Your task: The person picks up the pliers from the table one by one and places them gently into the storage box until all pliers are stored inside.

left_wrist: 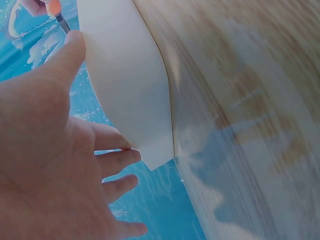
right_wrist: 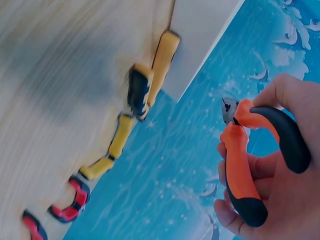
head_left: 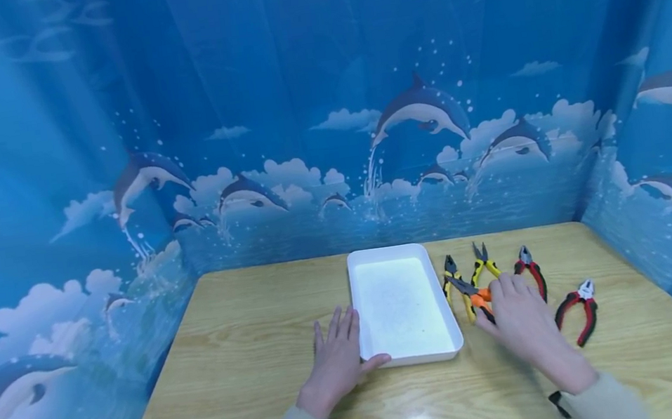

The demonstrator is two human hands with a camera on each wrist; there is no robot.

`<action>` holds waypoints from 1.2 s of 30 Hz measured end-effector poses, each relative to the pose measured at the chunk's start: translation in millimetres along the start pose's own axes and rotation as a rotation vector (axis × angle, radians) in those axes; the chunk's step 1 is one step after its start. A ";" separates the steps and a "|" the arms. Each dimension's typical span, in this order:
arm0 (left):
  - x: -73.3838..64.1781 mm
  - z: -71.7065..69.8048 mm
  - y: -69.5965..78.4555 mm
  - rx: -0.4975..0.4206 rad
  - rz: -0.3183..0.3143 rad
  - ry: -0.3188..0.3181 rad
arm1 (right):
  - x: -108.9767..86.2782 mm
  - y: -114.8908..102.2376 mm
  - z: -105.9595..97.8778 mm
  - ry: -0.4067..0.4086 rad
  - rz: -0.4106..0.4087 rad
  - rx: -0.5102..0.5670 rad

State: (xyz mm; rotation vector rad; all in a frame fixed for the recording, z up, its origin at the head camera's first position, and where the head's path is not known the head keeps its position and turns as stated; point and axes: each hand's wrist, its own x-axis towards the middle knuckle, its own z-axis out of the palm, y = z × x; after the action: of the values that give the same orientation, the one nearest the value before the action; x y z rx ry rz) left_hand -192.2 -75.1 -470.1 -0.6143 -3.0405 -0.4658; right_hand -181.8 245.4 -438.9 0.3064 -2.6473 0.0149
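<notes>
So, the orange-handled pliers (right_wrist: 240, 165) are in the right hand (head_left: 521, 316), thumb on one handle and fingers curled round the other, handles spread, and the right wrist view makes it look like they're up off the table (head_left: 250, 334). Their nose points away from the palm, over toward the white tray (head_left: 396, 308) on that hand's left. The left hand (head_left: 336, 357) isn't gripping anything: fingers pretty straight, laid along the tray's near side, thumb out over the corner closest to the wrist. Looks to me like the carrying step, one hand holding the tool while the other steadies the tray. I'd say the next move calls for a firm hold on both handles and enough height to clear the left yellow pliers (head_left: 469, 309), which lie between the right hand and the tray. Another yellow pair (head_left: 494, 268) sits just ahead of the right fingers, a red pair (head_left: 536, 275) just beyond the knuckles, and the outer red pair (head_left: 591, 321) off to that hand's right. Dolphin backdrop (head_left: 271, 105) behind it all.
</notes>
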 end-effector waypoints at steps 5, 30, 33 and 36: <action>1.2 3.7 -1.1 0.012 -0.007 0.003 | 4.0 -13.0 3.0 -0.008 -0.015 0.009; 2.2 3.9 0.0 0.046 -0.026 -0.003 | 36.5 -105.7 21.7 -0.068 -0.090 0.036; 2.3 3.7 0.2 0.059 -0.023 0.000 | 38.8 -113.5 24.1 -0.099 -0.075 0.038; 2.5 3.4 0.6 0.064 -0.028 -0.006 | 40.9 -120.1 27.4 -0.144 -0.055 0.047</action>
State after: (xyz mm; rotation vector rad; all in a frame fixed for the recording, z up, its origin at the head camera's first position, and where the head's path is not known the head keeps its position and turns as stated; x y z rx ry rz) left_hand -194.1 -72.6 -473.0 -0.5726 -3.0594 -0.3654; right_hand -203.4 117.9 -449.5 0.4101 -2.7826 0.0386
